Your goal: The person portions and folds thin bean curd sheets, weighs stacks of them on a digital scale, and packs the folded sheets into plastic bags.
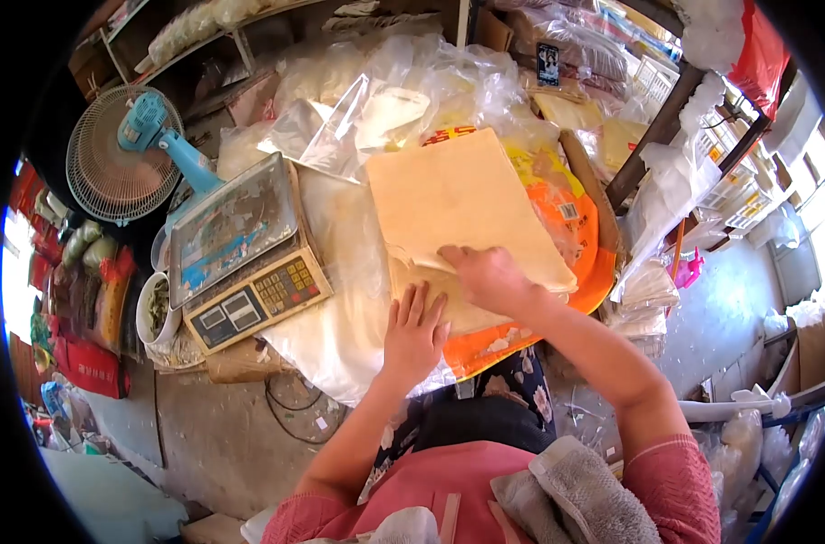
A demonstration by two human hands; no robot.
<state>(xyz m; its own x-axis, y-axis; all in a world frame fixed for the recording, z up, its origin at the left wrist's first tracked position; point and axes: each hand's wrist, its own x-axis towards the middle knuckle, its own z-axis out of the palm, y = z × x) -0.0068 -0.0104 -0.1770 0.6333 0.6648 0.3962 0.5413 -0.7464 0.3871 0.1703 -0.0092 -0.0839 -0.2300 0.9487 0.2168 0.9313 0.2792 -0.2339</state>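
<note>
Sheets [458, 195] are being pinched by curled right fingers [455, 257] and pressed by spread left fingers [418, 306]; creasing is being risked through uneven pull.

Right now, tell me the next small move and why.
I'd probably lift the near edge of the upper sheets slightly with the right hand: its fingers are at that edge, while the left hand lies over the side of the lower sheets, where it could steady them.

The scale [266, 306] blocks low passage leftward, but room above the beige sheets [458, 195] is free.
</note>
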